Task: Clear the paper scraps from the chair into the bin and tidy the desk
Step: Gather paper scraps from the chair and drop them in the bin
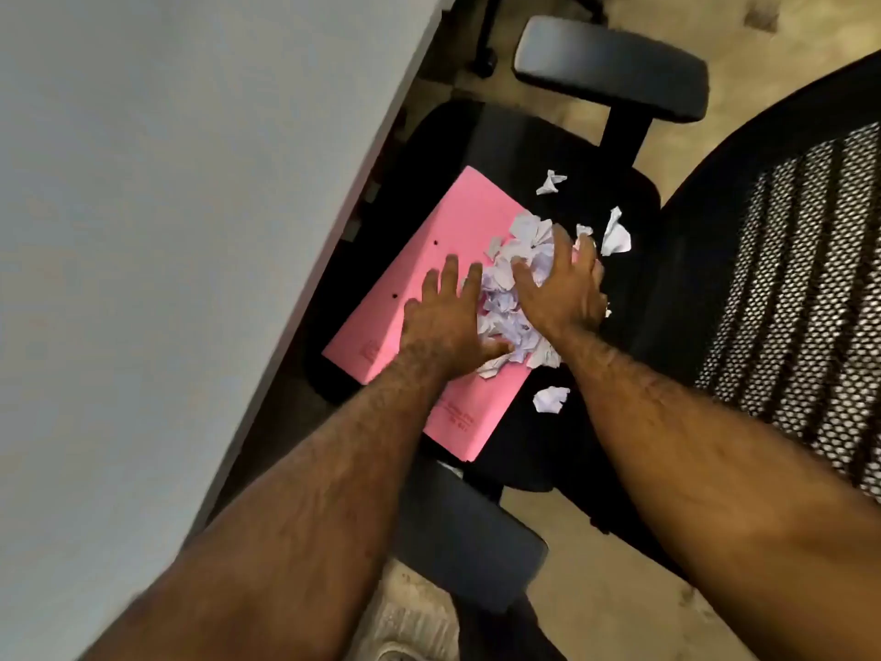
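On chair seat (572,150): 1 pink folder (419,279), 1 scrap pile (505,298), 4 loose scraps; both hands' fingers spread.

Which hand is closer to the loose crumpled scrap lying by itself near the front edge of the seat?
Right. The right hand rests on the pile's seat side, above that scrap; the left hand lies farther off, on the pink folder.
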Tool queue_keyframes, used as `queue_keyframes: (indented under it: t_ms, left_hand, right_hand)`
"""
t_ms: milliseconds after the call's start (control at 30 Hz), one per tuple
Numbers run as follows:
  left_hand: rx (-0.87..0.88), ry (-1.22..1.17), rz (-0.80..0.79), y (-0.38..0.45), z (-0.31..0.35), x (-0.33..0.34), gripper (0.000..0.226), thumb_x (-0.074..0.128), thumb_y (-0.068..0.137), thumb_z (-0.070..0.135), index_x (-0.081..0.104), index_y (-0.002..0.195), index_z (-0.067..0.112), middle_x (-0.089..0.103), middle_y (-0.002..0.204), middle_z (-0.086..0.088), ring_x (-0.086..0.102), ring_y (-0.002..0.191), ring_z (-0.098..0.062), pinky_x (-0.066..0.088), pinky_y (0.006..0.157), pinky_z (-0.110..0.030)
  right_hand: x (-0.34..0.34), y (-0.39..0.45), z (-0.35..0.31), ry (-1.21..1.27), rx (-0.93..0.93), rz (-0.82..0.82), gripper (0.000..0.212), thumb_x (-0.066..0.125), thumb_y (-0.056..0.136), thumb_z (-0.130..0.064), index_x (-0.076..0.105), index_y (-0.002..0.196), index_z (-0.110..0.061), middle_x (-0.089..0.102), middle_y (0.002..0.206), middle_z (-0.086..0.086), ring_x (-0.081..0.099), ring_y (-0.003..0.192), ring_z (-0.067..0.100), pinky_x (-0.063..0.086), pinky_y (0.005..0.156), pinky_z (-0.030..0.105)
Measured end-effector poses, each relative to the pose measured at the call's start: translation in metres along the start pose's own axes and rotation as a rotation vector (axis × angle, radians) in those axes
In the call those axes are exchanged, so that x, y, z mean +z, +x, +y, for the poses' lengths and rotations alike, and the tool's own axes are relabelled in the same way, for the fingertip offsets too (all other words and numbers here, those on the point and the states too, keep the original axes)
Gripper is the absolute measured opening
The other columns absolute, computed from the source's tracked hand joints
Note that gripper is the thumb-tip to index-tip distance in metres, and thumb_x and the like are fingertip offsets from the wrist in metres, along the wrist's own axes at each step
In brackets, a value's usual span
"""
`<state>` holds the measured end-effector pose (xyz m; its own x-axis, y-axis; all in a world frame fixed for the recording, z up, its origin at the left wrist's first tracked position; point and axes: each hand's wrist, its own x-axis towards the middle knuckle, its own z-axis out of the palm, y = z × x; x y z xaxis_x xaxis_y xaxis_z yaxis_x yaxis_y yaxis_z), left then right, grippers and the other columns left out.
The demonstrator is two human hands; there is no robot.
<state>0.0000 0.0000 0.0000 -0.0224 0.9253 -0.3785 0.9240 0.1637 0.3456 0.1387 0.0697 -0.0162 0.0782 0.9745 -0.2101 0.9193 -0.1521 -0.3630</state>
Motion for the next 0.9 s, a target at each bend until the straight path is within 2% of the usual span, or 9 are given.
queue_keyframes:
  t_ms: [100, 200, 333, 467, 533, 600, 667, 800, 900]
  left_hand:
    - [0.012, 0.05, 0.005, 0.02, 0.006, 0.012, 0.115, 0.058, 0.064, 0.079, 0.006, 0.151, 0.025, 0.007, 0.161, -0.01, 0.02, 0.141, -0.037, 0.036, 0.103, -0.057]
    - [0.036, 0.1, 0.045, 0.032, 0.011, 0.027, 0.112, 0.052, 0.064, 0.081, 0.012, 0.149, 0.021, 0.019, 0.156, -0.011, 0.03, 0.134, -0.036, 0.041, 0.095, -0.054]
    - [-0.001, 0.148, 0.137, 0.038, 0.011, 0.047, 0.11, 0.034, 0.068, 0.084, 0.01, 0.151, 0.017, 0.023, 0.155, -0.014, 0.031, 0.133, -0.036, 0.036, 0.098, -0.056]
    - [0.012, 0.185, 0.205, 0.039, 0.016, 0.062, 0.093, 0.038, 0.078, 0.072, 0.02, 0.149, 0.014, 0.034, 0.148, -0.019, 0.041, 0.122, -0.037, 0.042, 0.087, -0.05]
    - [0.029, 0.187, 0.209, 0.039, 0.016, 0.068, 0.079, 0.044, 0.082, 0.061, 0.028, 0.144, 0.015, 0.041, 0.14, -0.02, 0.046, 0.111, -0.036, 0.046, 0.076, -0.045]
    - [0.045, 0.16, 0.226, 0.037, 0.014, 0.072, 0.067, 0.048, 0.083, 0.053, 0.036, 0.137, 0.017, 0.048, 0.128, -0.02, 0.05, 0.1, -0.035, 0.045, 0.059, -0.038]
    - [0.073, 0.117, 0.238, 0.035, 0.012, 0.072, 0.055, 0.049, 0.084, 0.048, 0.039, 0.13, 0.019, 0.052, 0.116, -0.019, 0.051, 0.091, -0.033, 0.039, 0.048, -0.031]
    - [0.099, 0.009, 0.157, 0.043, 0.008, 0.066, 0.039, 0.049, 0.086, 0.042, 0.038, 0.116, 0.021, 0.048, 0.107, -0.015, 0.044, 0.077, -0.025, 0.033, 0.051, -0.03]
    - [0.097, -0.059, 0.103, 0.045, 0.003, 0.06, 0.032, 0.046, 0.089, 0.042, 0.041, 0.113, 0.02, 0.048, 0.102, -0.012, 0.045, 0.071, -0.023, 0.034, 0.054, -0.032]
  right_hand:
    - [0.007, 0.015, 0.002, -0.121, -0.064, -0.035, 0.076, 0.039, 0.084, -0.071, 0.021, 0.148, -0.036, 0.021, 0.157, 0.009, 0.032, 0.136, 0.034, 0.043, 0.091, 0.056]
    - [0.015, 0.025, 0.007, -0.19, -0.105, -0.068, 0.075, 0.035, 0.085, -0.073, 0.018, 0.148, -0.037, 0.021, 0.156, 0.009, 0.032, 0.135, 0.035, 0.046, 0.088, 0.052]
    - [0.022, 0.034, 0.008, -0.157, -0.09, 0.024, 0.074, 0.036, 0.086, -0.07, 0.019, 0.149, -0.035, 0.024, 0.156, 0.009, 0.034, 0.135, 0.034, 0.046, 0.087, 0.051]
    - [0.026, 0.051, 0.006, -0.202, -0.213, 0.036, 0.07, 0.036, 0.088, -0.067, 0.02, 0.149, -0.037, 0.023, 0.156, 0.009, 0.037, 0.133, 0.034, 0.047, 0.087, 0.049]
    - [0.03, 0.058, 0.007, -0.287, -0.292, 0.001, 0.063, 0.034, 0.09, -0.064, 0.03, 0.146, -0.035, 0.027, 0.154, 0.008, 0.041, 0.126, 0.032, 0.048, 0.08, 0.043]
    - [0.036, 0.06, 0.011, -0.32, -0.358, 0.011, 0.053, 0.036, 0.092, -0.06, 0.044, 0.135, -0.03, 0.037, 0.144, 0.008, 0.045, 0.117, 0.03, 0.047, 0.072, 0.038]
    - [0.042, 0.056, 0.017, -0.281, -0.392, 0.044, 0.042, 0.04, 0.094, -0.054, 0.051, 0.124, -0.026, 0.046, 0.13, 0.009, 0.047, 0.108, 0.028, 0.046, 0.065, 0.035]
    - [0.047, 0.049, 0.021, -0.196, -0.413, 0.082, 0.032, 0.047, 0.096, -0.046, 0.056, 0.111, -0.019, 0.053, 0.108, 0.011, 0.053, 0.095, 0.028, 0.035, 0.058, 0.03]
    - [0.048, 0.046, 0.021, -0.132, -0.444, 0.081, 0.029, 0.047, 0.098, -0.038, 0.059, 0.109, -0.013, 0.058, 0.099, 0.013, 0.057, 0.088, 0.031, 0.038, 0.058, 0.032]
